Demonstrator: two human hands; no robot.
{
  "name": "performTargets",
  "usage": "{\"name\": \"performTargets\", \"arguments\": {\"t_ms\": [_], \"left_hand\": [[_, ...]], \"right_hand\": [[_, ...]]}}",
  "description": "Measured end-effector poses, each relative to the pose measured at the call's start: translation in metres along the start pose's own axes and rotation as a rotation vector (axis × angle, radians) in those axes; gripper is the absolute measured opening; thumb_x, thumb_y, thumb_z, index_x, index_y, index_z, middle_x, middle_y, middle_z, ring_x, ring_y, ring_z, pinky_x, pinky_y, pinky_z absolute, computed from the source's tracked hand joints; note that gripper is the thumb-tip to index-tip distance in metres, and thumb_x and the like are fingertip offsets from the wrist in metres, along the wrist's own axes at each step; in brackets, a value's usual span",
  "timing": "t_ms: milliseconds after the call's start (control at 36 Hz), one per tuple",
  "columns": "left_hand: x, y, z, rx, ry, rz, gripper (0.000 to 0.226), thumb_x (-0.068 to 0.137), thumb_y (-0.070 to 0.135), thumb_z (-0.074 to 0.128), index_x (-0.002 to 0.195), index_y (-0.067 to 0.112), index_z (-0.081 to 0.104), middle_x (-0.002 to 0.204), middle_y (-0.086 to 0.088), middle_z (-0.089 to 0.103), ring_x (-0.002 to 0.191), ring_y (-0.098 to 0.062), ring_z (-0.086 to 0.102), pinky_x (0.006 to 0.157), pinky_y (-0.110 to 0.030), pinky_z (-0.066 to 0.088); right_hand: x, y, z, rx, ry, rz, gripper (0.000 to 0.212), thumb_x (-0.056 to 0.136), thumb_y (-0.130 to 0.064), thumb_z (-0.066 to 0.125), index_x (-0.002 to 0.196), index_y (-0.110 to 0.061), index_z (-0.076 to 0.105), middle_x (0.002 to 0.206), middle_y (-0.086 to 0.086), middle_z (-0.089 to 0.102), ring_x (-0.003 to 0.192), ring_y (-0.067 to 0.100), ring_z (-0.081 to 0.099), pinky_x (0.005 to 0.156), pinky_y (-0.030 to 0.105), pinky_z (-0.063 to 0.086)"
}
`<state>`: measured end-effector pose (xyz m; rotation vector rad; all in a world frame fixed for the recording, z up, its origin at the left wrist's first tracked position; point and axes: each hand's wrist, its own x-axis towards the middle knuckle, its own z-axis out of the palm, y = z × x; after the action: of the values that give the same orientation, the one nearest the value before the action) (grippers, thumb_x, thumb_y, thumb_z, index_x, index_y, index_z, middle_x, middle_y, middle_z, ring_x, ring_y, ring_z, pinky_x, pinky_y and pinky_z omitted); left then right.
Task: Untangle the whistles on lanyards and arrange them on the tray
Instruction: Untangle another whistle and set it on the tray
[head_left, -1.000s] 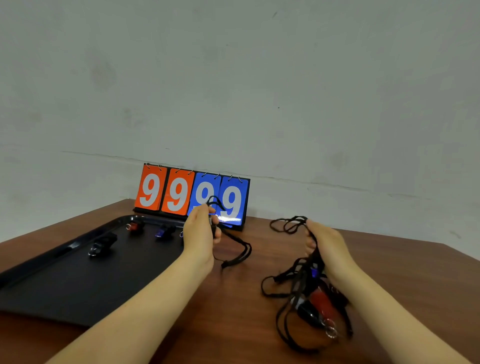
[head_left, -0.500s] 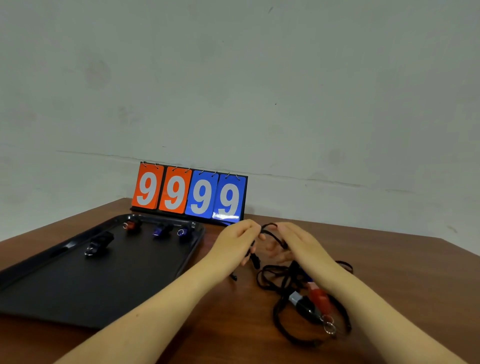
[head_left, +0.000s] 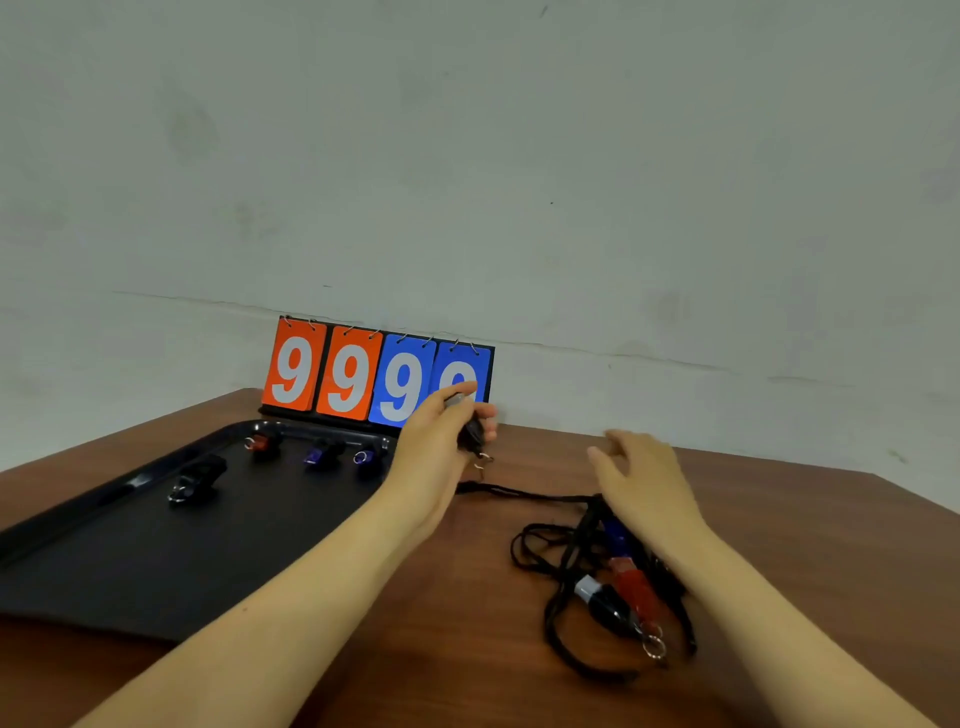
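Note:
My left hand (head_left: 441, 441) is raised just right of the black tray (head_left: 156, 561) and pinches a black whistle (head_left: 471, 434) with a metal ring hanging below it. Its black lanyard trails along the table to a tangled pile of lanyards (head_left: 561, 561). In that pile lie a red whistle (head_left: 636, 584), a black whistle with a grey mouthpiece (head_left: 602, 603) and a blue whistle (head_left: 615, 532). My right hand (head_left: 644, 488) hovers over the pile with fingers spread, holding nothing. On the tray sit several whistles: black (head_left: 200, 480), red (head_left: 262, 441), blue (head_left: 322, 452) and another (head_left: 369, 454).
A flip scoreboard (head_left: 379, 376) showing 9999 stands against the wall behind the tray. The brown wooden table (head_left: 805, 545) ends at the wall on the far side, with its right edge running diagonally.
My left hand has lifted away toward the scoreboard with a black whistle pulled out of the tangle. My right hand has let go of the lanyards and opened above the pile.

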<state>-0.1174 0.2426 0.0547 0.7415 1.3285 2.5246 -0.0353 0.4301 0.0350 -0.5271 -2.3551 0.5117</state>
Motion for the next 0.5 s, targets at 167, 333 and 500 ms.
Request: {"name": "performTargets", "arguments": {"t_ms": [167, 333, 500], "left_hand": [[-0.003, -0.004, 0.001, 0.169, -0.141, 0.081, 0.018, 0.099, 0.02, 0.049, 0.113, 0.022, 0.061, 0.106, 0.009, 0.073, 0.117, -0.02, 0.059, 0.107, -0.044, 0.042], [-0.001, -0.008, 0.0, 0.21, -0.141, 0.081, 0.019, 0.098, 0.021, 0.051, 0.114, 0.02, 0.061, 0.109, 0.009, 0.072, 0.095, -0.021, 0.05, 0.073, -0.026, 0.042], [0.004, -0.014, -0.006, 0.256, 0.021, 0.044, 0.013, 0.091, 0.023, 0.061, 0.099, 0.014, 0.067, 0.106, -0.003, 0.072, 0.095, -0.017, 0.066, 0.092, -0.034, 0.052]], "right_hand": [[-0.032, -0.037, 0.028, 0.309, -0.413, -0.213, 0.04, 0.094, -0.04, 0.052, 0.134, -0.04, 0.045, 0.137, -0.019, 0.04, 0.123, -0.002, 0.039, 0.089, 0.01, 0.04], [-0.035, -0.046, 0.024, 0.532, -0.356, -0.197, 0.025, 0.098, -0.032, 0.049, 0.08, -0.023, 0.064, 0.106, -0.006, 0.067, 0.105, 0.001, 0.058, 0.096, 0.019, 0.043], [-0.021, -0.033, 0.011, 1.088, -0.299, 0.067, 0.041, 0.1, -0.019, 0.04, 0.06, -0.011, 0.041, 0.053, 0.003, 0.043, 0.056, 0.02, 0.051, 0.08, 0.037, 0.046]]}}
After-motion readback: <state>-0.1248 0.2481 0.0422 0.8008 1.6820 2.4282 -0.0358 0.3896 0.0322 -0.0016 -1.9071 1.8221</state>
